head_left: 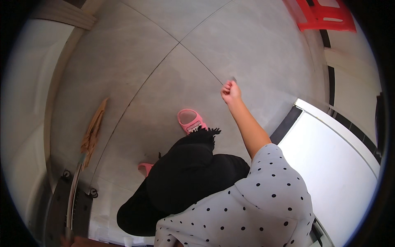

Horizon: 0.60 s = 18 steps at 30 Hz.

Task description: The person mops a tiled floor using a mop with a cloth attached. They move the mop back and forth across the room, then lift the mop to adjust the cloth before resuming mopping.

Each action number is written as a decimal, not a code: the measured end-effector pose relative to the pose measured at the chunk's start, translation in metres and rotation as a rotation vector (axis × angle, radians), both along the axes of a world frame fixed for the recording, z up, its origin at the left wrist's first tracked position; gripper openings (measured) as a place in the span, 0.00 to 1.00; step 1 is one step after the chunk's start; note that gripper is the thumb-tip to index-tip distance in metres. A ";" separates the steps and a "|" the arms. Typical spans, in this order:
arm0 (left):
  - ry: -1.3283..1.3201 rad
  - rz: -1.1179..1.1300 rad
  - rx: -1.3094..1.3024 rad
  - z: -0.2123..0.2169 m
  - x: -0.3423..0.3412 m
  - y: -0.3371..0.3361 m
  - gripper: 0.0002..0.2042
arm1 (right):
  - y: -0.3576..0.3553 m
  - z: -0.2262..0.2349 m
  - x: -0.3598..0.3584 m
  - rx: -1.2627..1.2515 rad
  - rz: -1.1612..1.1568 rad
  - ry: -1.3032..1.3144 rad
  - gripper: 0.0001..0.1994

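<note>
My right hand (231, 92) is stretched out over the floor, closed, with a small grey thing (233, 79) showing at its fingertips. Blur hides what kind of thing it is. At the lower left edge, my left hand (68, 240) lies in shadow and seems closed round the near end of a long thin pole (73, 201). A brown, crumpled-looking flat piece (94, 129) sits at the pole's far end. Whether the two are joined I cannot make out.
Grey floor tiles (164, 82) spread ahead. A white cabinet (329, 160) stands at my right, a red plastic stool (327, 18) at the far right. Beside the pole is a black base with casters (86, 206). My feet wear pink slippers (190, 118).
</note>
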<state>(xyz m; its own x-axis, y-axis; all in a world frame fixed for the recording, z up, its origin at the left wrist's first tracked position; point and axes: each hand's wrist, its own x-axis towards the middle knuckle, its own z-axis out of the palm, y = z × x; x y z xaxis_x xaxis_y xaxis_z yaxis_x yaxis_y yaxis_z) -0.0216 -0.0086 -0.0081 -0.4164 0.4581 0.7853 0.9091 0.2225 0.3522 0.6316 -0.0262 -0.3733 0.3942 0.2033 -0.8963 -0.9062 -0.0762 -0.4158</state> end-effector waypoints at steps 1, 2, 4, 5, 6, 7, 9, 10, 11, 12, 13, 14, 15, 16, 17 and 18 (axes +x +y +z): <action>-0.282 0.001 0.218 0.001 0.027 0.016 0.19 | -0.018 0.001 0.008 -0.026 -0.053 0.009 0.12; -0.561 -0.001 0.434 0.003 0.042 0.025 0.19 | -0.029 0.007 0.012 -0.032 -0.043 0.057 0.12; -0.556 -0.015 0.409 0.004 0.049 0.034 0.19 | -0.045 0.017 0.021 -0.053 -0.031 0.156 0.12; -0.555 -0.028 0.399 0.003 0.050 0.038 0.19 | -0.051 0.018 0.028 -0.050 -0.031 0.169 0.12; -0.553 -0.033 0.393 0.003 0.049 0.039 0.19 | -0.051 0.016 0.037 -0.035 -0.050 0.125 0.12; -0.550 -0.038 0.388 0.004 0.049 0.039 0.18 | -0.048 0.013 0.047 -0.021 -0.068 0.082 0.13; -0.538 -0.044 0.393 0.002 0.050 0.040 0.18 | -0.041 0.011 0.050 -0.017 -0.084 0.047 0.14; -0.528 -0.046 0.388 0.003 0.050 0.039 0.18 | -0.047 0.014 0.045 -0.053 -0.039 0.107 0.14; -0.518 -0.046 0.384 0.005 0.051 0.038 0.18 | -0.053 0.018 0.038 -0.088 0.007 0.166 0.14; -0.509 -0.046 0.385 0.005 0.051 0.037 0.17 | -0.055 0.020 0.035 -0.119 0.056 0.224 0.14; -0.499 -0.043 0.386 0.006 0.051 0.035 0.17 | -0.051 0.021 0.036 -0.119 0.091 0.199 0.13; -0.487 -0.038 0.389 0.006 0.052 0.032 0.17 | -0.047 0.025 0.039 -0.118 0.129 0.176 0.13; -0.474 -0.031 0.400 0.007 0.050 0.029 0.17 | -0.039 0.027 0.042 -0.110 0.171 0.152 0.13; -0.420 -0.016 0.325 0.005 0.042 0.026 0.14 | -0.031 0.028 0.045 -0.101 0.216 0.128 0.13; -0.317 0.028 0.235 0.007 0.032 0.015 0.12 | -0.018 0.023 0.049 -0.034 0.205 0.120 0.13; -0.074 0.137 0.009 0.006 0.017 0.006 0.10 | -0.008 0.019 0.056 0.032 0.196 0.115 0.13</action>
